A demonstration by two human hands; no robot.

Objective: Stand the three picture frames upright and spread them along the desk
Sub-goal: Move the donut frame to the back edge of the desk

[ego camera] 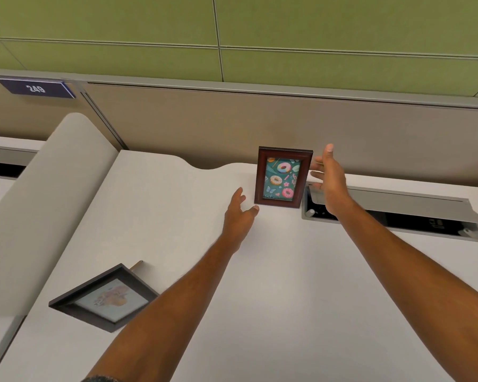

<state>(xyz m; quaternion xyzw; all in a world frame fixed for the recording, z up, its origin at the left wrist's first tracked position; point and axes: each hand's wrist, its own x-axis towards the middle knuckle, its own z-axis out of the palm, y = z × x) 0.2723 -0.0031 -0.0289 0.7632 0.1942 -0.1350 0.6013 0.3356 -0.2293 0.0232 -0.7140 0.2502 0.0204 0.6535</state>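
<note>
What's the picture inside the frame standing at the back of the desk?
Colourful doughnuts and butterflies on a teal background, in the dark reddish-brown frame; seen in the head view.

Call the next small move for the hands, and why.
Probably move the left hand back to the dark frame. The donut frame stands upright by the partition, both hands open and off it, while the dark one sits tilted near the desk's left edge.

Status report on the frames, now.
Left hand and right hand open, flanking the upright donut frame, not gripping. Dark frame near left, leaning. Open cable hatch beside the donut frame.
</note>
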